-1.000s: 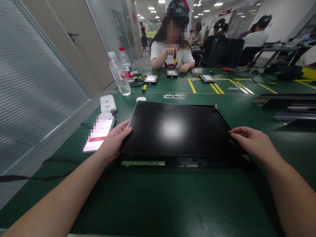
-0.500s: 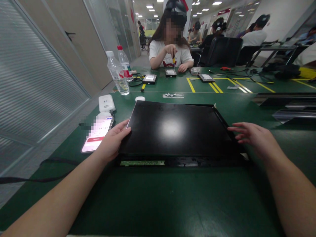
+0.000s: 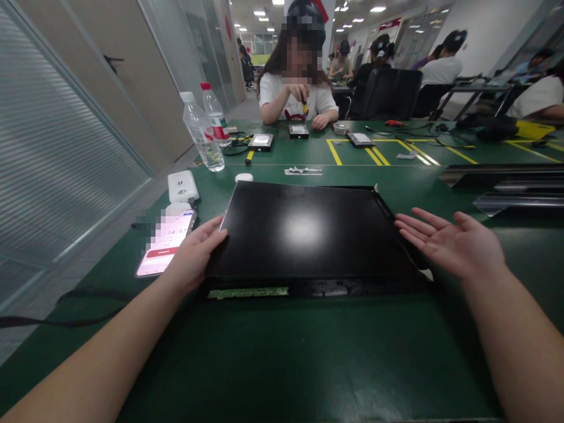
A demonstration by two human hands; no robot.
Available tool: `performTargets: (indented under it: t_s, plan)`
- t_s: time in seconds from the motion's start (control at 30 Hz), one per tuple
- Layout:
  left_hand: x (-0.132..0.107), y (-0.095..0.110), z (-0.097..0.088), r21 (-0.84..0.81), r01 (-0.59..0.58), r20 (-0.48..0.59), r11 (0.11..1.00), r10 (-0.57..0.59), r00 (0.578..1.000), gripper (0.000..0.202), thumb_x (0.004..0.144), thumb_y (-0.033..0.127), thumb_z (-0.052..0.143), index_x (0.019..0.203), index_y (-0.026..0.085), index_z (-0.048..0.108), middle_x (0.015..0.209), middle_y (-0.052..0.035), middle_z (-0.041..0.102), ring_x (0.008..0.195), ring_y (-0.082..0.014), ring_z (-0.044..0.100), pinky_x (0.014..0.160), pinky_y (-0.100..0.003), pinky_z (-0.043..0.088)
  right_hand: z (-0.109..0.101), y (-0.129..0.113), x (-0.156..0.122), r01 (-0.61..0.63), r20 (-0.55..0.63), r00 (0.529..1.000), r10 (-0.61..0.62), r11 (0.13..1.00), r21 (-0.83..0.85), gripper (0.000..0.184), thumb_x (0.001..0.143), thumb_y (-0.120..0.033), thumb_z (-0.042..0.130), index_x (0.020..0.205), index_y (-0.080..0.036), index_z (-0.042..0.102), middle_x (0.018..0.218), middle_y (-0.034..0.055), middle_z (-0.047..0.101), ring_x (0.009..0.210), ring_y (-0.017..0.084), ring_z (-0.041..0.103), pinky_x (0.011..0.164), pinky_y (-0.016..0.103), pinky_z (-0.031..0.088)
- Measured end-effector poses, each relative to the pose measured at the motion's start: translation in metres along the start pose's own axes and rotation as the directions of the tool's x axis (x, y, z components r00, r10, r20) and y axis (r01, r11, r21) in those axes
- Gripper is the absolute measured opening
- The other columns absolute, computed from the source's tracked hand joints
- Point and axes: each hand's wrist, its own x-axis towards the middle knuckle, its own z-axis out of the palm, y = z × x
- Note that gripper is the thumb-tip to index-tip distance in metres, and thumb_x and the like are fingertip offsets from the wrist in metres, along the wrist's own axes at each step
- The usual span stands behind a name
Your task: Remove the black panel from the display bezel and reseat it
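A large black display panel (image 3: 304, 229) lies flat on the green table mat (image 3: 282, 352), with a green circuit strip (image 3: 248, 292) showing along its near edge. My left hand (image 3: 194, 255) grips the panel's left edge, thumb on top. My right hand (image 3: 453, 242) hovers just right of the panel's right edge, palm turned up and fingers spread, holding nothing.
A lit phone (image 3: 166, 241) and a white box (image 3: 182, 185) lie left of the panel, with two water bottles (image 3: 200, 132) beyond. A person (image 3: 295, 88) across the table works with a screwdriver on a hard drive (image 3: 298, 131). Dark metal frames (image 3: 506, 185) lie at the right.
My right hand has lifted off the panel's right edge, moved slightly right and turned palm up with fingers spread. My left hand keeps its hold on the left edge.
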Motion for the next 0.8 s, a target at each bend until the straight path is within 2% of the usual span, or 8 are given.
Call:
performTargets:
  t_s: [0.07, 0.17, 0.3, 0.37, 0.57, 0.8]
  plan:
    - [-0.001, 0.001, 0.002, 0.003, 0.005, -0.008, 1.000, -0.005, 1.000, 0.065, 0.098, 0.002, 0.063, 0.161, 0.013, 0.057, 0.114, -0.0159, 0.087, 0.083, -0.0241, 0.085, 0.053, -0.022, 0.061, -0.002, 0.002, 0.002, 0.005, 0.011, 1.000, -0.005, 1.000, -0.003, 0.049, 0.102, -0.052, 0.032, 0.115, -0.028, 0.073, 0.131, 0.0213, 0.076, 0.125, 0.037, 0.071, 0.099, 0.058, 0.060]
    - [-0.002, 0.003, 0.004, 0.001, 0.009, -0.004, 1.000, -0.009, 1.000, 0.064, 0.099, 0.002, 0.059, 0.162, 0.012, 0.056, 0.113, -0.0152, 0.087, 0.084, -0.0239, 0.085, 0.054, -0.022, 0.062, -0.008, 0.008, 0.008, -0.004, -0.051, 0.999, 0.004, 1.000, -0.013, 0.048, 0.101, -0.052, 0.030, 0.112, -0.030, 0.072, 0.128, 0.0189, 0.076, 0.118, 0.035, 0.070, 0.095, 0.054, 0.060]
    - [-0.002, 0.002, 0.003, 0.008, 0.009, 0.003, 1.000, -0.009, 1.000, 0.065, 0.098, 0.002, 0.063, 0.162, 0.014, 0.057, 0.111, -0.0144, 0.087, 0.083, -0.0239, 0.085, 0.055, -0.023, 0.063, -0.019, 0.016, 0.021, 0.039, -0.152, 0.987, -0.048, 0.997, -0.059, 0.043, 0.097, -0.056, 0.036, 0.104, -0.030, 0.069, 0.107, 0.0157, 0.074, 0.097, 0.033, 0.068, 0.084, 0.051, 0.058]
    - [-0.001, 0.002, 0.002, 0.016, 0.010, -0.001, 1.000, -0.010, 1.000, 0.065, 0.098, 0.003, 0.063, 0.161, 0.015, 0.058, 0.110, -0.0138, 0.087, 0.079, -0.0231, 0.084, 0.055, -0.023, 0.063, -0.022, 0.019, 0.025, 0.078, -0.175, 0.981, -0.089, 0.995, -0.068, 0.041, 0.097, -0.056, 0.038, 0.104, -0.029, 0.068, 0.103, 0.0137, 0.072, 0.095, 0.031, 0.067, 0.083, 0.049, 0.057]
    - [-0.001, 0.001, 0.002, 0.011, 0.001, -0.011, 1.000, -0.001, 1.000, 0.065, 0.097, 0.003, 0.065, 0.161, 0.013, 0.058, 0.112, -0.0150, 0.087, 0.081, -0.0235, 0.085, 0.056, -0.022, 0.063, -0.012, 0.034, 0.034, 0.217, -0.186, 0.953, -0.238, 0.968, -0.127, 0.038, 0.101, -0.055, 0.035, 0.107, -0.030, 0.063, 0.112, 0.0113, 0.072, 0.113, 0.030, 0.066, 0.098, 0.048, 0.054]
    - [-0.001, 0.000, 0.004, 0.014, -0.014, -0.024, 1.000, 0.014, 1.000, 0.061, 0.097, 0.002, 0.064, 0.157, 0.013, 0.062, 0.113, -0.0156, 0.087, 0.077, -0.0224, 0.085, 0.054, -0.021, 0.062, -0.012, 0.056, 0.054, 0.395, -0.204, 0.888, -0.413, 0.910, -0.125, 0.053, 0.099, -0.075, 0.035, 0.106, -0.033, 0.066, 0.110, 0.0084, 0.075, 0.120, 0.033, 0.066, 0.113, 0.062, 0.048]
